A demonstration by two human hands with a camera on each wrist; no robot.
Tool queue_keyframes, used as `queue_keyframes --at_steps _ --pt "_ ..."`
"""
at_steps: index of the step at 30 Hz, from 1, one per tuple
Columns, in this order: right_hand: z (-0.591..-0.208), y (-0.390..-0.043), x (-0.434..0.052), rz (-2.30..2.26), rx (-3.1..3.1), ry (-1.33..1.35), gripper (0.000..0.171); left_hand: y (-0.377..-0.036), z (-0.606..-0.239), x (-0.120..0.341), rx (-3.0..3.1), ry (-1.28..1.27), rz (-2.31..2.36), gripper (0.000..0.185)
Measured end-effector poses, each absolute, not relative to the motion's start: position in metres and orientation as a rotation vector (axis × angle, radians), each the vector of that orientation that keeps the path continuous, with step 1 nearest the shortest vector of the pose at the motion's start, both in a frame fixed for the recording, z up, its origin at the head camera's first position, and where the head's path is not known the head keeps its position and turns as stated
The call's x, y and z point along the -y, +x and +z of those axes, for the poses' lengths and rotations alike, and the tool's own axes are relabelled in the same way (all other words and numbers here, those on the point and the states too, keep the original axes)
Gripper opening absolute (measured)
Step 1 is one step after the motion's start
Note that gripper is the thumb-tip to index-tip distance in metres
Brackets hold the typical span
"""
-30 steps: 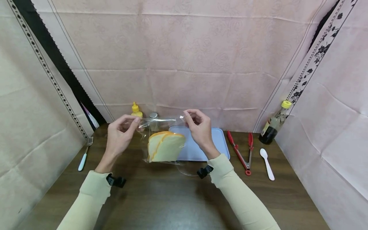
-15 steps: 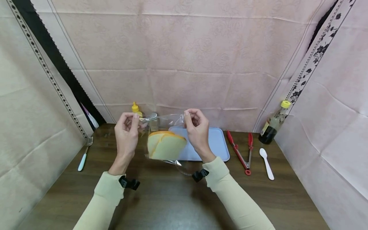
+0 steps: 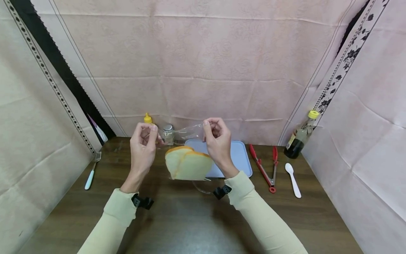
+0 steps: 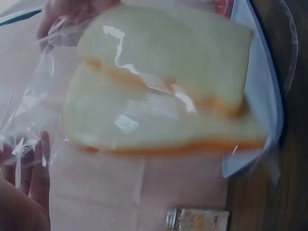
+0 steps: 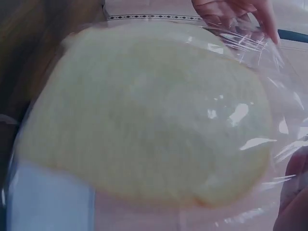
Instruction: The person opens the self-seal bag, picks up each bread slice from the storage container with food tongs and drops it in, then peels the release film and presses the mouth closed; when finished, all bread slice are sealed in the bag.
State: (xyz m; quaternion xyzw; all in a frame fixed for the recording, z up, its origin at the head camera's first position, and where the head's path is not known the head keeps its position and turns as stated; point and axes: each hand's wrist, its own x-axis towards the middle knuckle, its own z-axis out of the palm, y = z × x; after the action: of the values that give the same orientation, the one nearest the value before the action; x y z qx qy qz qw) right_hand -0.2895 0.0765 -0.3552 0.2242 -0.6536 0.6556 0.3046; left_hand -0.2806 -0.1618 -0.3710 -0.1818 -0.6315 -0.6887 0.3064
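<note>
A clear plastic bag (image 3: 189, 133) hangs between my two hands, holding a few bread slices (image 3: 194, 166) with orange-brown crusts. My left hand (image 3: 142, 151) pinches one upper corner of the bag between thumb and fingers. At the opposite upper corner, my right hand (image 3: 219, 146) pinches the film the same way. In the left wrist view the slices (image 4: 159, 86) lie overlapped and fanned inside the shiny film. One large slice (image 5: 149, 115) fills most of the right wrist view. Behind the bag lies a light blue tray (image 3: 238, 158), partly covered by the bread and right hand.
Red-handled tongs (image 3: 271, 180), a white spoon (image 3: 293, 180) and a yellow-capped bottle of dark liquid (image 3: 296, 141) stand or lie at right. A small jar (image 3: 168, 134) and yellow squeeze bottle (image 3: 148, 119) are behind. A fork (image 3: 91, 178) lies at left. A clear rounded edge (image 3: 201, 190) shows below the bag.
My left hand has moved right, closer to the right hand, and the bag's top edge has slackened. The bread slices have shifted right and fanned apart.
</note>
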Motion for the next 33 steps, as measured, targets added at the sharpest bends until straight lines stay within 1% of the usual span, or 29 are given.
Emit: queue_keyframes --at_steps 7,11,14,16,20,21,22,23,24,27,28,33 --pt "-0.363 -0.289 -0.078 1.77 1.718 0.549 0.019 -0.28 -0.373 0.158 1.616 -0.455 -1.895 0.026" --pt "-0.36 -0.287 -0.078 1.813 1.675 0.525 0.02 -0.281 -0.375 0.161 1.607 -0.568 -2.013 0.017" --pt "-0.354 -0.286 -0.078 1.837 1.639 0.544 0.02 -0.283 -0.378 0.166 1.583 -0.72 -2.172 0.011" --pt "-0.35 -0.286 -0.079 1.85 1.63 0.554 0.02 -0.285 -0.382 0.17 1.565 -0.857 -2.262 0.018" --pt "-0.345 -0.286 -0.082 1.881 1.622 0.53 0.018 -0.288 -0.394 0.179 1.51 -1.212 -2.421 0.056" --pt "-0.344 -0.286 -0.083 1.889 1.615 0.523 0.017 -0.288 -0.397 0.18 1.5 -1.291 -2.444 0.064" --pt "-0.344 -0.286 -0.084 1.894 1.61 0.515 0.016 -0.289 -0.399 0.182 1.5 -1.346 -2.457 0.067" --pt "-0.343 -0.286 -0.085 1.901 1.603 0.515 0.015 -0.289 -0.401 0.183 1.518 -1.366 -2.464 0.066" --pt "-0.343 -0.287 -0.086 1.909 1.597 0.516 0.015 -0.289 -0.403 0.185 1.543 -1.367 -2.465 0.059" --pt "-0.343 -0.289 -0.09 1.941 1.567 0.493 0.015 -0.288 -0.405 0.187 1.634 -1.286 -2.471 0.034" --pt "-0.344 -0.289 -0.091 1.951 1.556 0.48 0.015 -0.288 -0.404 0.187 1.666 -1.249 -2.464 0.029" --pt "-0.348 -0.293 -0.099 2.003 1.525 0.412 0.014 -0.289 -0.397 0.182 1.689 -1.097 -2.427 0.024"
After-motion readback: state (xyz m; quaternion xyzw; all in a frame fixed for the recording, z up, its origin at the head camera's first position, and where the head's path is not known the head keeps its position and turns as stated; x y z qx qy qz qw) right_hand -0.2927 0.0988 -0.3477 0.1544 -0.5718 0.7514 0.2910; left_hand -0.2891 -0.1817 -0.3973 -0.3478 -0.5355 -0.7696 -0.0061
